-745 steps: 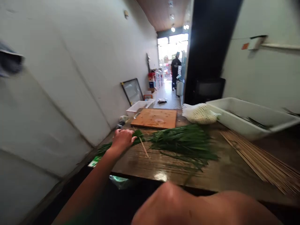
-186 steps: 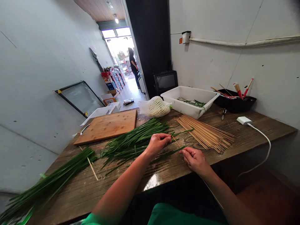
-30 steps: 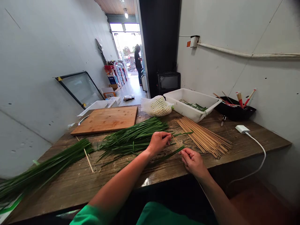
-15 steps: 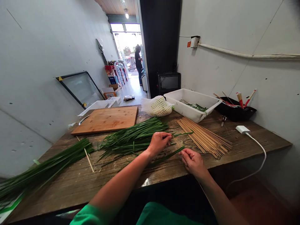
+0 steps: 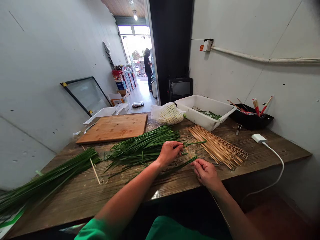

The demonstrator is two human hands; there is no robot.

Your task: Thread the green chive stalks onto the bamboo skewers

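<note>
My left hand is closed in a pinch on green chive leaves at the right end of the middle chive pile. My right hand is closed on a thin bamboo skewer whose tip runs toward the left hand's fingers. A chive strand lies between the two hands. Both hands rest on the wooden table.
A heap of bamboo skewers lies right of my hands. Behind are a cutting board, a white mesh bag, a white tub and a black tray. More chives and a loose skewer lie left. A person stands in the far doorway.
Over the last second the hands barely move; the pinch on chives and skewer stays the same. Much earlier my left hand reached to the far-left chive bundle.
</note>
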